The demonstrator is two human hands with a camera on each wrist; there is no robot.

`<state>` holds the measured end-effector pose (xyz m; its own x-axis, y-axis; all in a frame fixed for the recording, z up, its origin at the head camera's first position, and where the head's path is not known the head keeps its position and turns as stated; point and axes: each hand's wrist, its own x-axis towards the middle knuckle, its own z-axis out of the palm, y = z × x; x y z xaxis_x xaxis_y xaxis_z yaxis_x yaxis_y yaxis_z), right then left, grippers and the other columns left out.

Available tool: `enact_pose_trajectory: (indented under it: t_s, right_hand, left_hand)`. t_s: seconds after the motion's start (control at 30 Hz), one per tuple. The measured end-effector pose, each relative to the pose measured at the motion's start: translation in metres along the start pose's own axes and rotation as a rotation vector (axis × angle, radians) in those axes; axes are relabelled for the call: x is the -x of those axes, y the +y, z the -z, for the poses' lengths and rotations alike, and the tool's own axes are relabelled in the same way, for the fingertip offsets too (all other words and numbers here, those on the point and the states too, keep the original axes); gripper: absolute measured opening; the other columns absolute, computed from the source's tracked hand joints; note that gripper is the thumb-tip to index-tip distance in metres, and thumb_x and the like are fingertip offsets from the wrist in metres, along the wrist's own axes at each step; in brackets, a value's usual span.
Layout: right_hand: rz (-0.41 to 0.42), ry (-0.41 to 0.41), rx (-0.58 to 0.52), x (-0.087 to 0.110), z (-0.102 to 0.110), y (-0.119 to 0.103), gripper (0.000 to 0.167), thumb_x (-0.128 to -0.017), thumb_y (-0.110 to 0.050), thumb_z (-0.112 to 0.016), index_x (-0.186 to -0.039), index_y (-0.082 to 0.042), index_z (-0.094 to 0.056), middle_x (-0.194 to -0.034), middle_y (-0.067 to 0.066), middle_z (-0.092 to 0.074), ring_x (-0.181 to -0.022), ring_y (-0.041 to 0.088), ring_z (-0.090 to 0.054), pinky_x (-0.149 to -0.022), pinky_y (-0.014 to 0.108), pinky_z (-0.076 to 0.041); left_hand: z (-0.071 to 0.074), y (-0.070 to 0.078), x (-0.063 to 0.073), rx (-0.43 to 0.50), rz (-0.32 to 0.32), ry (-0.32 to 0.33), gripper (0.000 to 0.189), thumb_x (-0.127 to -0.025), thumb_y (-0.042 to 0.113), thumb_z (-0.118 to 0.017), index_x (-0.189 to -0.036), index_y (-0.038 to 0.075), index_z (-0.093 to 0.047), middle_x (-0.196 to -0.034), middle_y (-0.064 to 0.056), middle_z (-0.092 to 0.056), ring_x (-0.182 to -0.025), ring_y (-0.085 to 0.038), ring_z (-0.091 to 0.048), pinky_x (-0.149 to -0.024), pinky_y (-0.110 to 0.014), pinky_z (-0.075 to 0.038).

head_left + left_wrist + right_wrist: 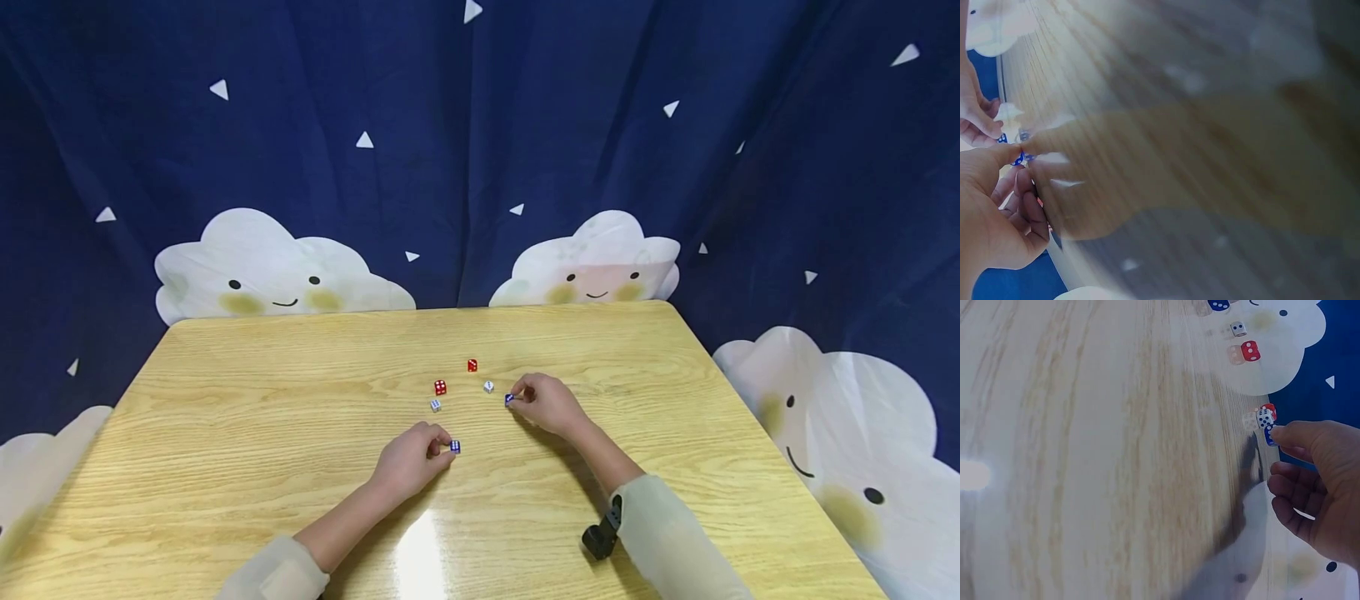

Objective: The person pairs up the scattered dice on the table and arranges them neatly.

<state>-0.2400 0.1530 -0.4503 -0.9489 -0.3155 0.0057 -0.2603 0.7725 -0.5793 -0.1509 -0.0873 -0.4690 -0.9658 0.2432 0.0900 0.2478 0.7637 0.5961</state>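
Observation:
A blue die (455, 447) with white pips is pinched between the thumb and fingertips of my left hand (414, 461), close over the table. Farther back and to the right, my right hand (549, 404) pinches a second blue die (509, 400); its thumb covers part of that die (1269, 436) in the right wrist view. Just left of this hand lies a white die (489, 387), with a red die (472, 365) behind it. Another white die (436, 406) sits beyond my left hand, and another red die (440, 387) stands right behind that one.
The wooden table (225, 433) has a glossy top with a bright reflection near its front. A dark blue curtain (420, 100) with white clouds surrounds its back and sides. A black wrist strap device (602, 533) hangs at my right sleeve (667, 529).

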Motion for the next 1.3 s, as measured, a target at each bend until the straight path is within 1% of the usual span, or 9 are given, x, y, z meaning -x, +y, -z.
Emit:
enact_pose_trajectory:
  t_s: [0.17,0.33,0.5,0.73,0.97,1.2,1.3]
  right_hand:
    - [0.02,0.01,-0.003,0.003,0.0,-0.002,0.014,-0.082,-0.022,-0.071,-0.09,-0.011,-0.067,-0.074,0.0,-0.058,-0.057,0.009,-0.05,-0.056,0.025,-0.042]
    - [0.018,0.002,-0.017,0.006,0.001,-0.005,0.015,-0.082,-0.022,-0.071,-0.091,-0.011,-0.067,-0.076,0.0,-0.057,-0.056,0.009,-0.05,-0.054,0.025,-0.043]
    - [0.029,0.004,-0.014,0.008,0.001,-0.008,0.014,-0.082,-0.022,-0.071,-0.09,-0.012,-0.067,-0.077,0.0,-0.056,-0.06,0.009,-0.051,-0.054,0.024,-0.044]
    - [0.033,-0.005,-0.018,0.011,-0.002,-0.01,0.013,-0.082,-0.023,-0.071,-0.09,-0.013,-0.067,-0.077,-0.001,-0.055,-0.058,0.009,-0.05,-0.053,0.024,-0.044]
    - [0.058,-0.002,0.01,0.013,-0.004,-0.011,0.012,-0.082,-0.023,-0.071,-0.09,-0.014,-0.067,-0.076,-0.003,-0.055,-0.063,0.008,-0.051,-0.058,0.023,-0.043]
    - [0.058,-0.016,0.005,0.014,-0.005,-0.014,0.013,-0.082,-0.023,-0.071,-0.091,-0.014,-0.067,-0.076,-0.003,-0.055,-0.06,0.008,-0.05,-0.055,0.022,-0.042]
    - [0.059,-0.021,0.005,0.016,-0.005,-0.017,0.012,-0.083,-0.022,-0.071,-0.091,-0.014,-0.067,-0.077,-0.003,-0.055,-0.061,0.008,-0.051,-0.056,0.022,-0.042]
  left_hand:
    - [0.0,0.0,0.0,-0.006,0.004,-0.002,0.016,-0.083,0.025,-0.07,-0.093,0.012,-0.067,-0.074,0.006,-0.05,-0.059,-0.006,-0.04,-0.051,-0.019,-0.034]
    - [0.0,0.001,0.0,-0.001,0.006,-0.005,0.017,-0.083,0.025,-0.07,-0.093,0.012,-0.067,-0.074,0.006,-0.05,-0.058,-0.006,-0.039,-0.05,-0.019,-0.033]
    - [0.0,0.001,0.0,0.006,0.008,-0.008,0.017,-0.083,0.025,-0.07,-0.093,0.012,-0.067,-0.074,0.006,-0.049,-0.058,-0.006,-0.04,-0.05,-0.019,-0.033]
    - [-0.002,-0.002,0.0,0.003,0.004,-0.003,0.017,-0.083,0.025,-0.07,-0.092,0.012,-0.067,-0.074,0.006,-0.05,-0.058,-0.006,-0.04,-0.05,-0.019,-0.033]
    - [-0.002,-0.002,0.0,0.004,-0.001,-0.002,0.017,-0.082,0.025,-0.07,-0.093,0.012,-0.067,-0.074,0.005,-0.05,-0.059,-0.005,-0.04,-0.05,-0.019,-0.034]
    - [-0.002,-0.002,-0.001,-0.008,0.0,0.005,0.016,-0.082,0.025,-0.07,-0.092,0.012,-0.067,-0.073,0.006,-0.049,-0.058,-0.005,-0.04,-0.05,-0.019,-0.034]
    - [-0.002,-0.002,-0.002,-0.011,0.001,0.007,0.016,-0.082,0.025,-0.07,-0.092,0.013,-0.068,-0.072,0.006,-0.049,-0.058,-0.005,-0.04,-0.05,-0.02,-0.034]
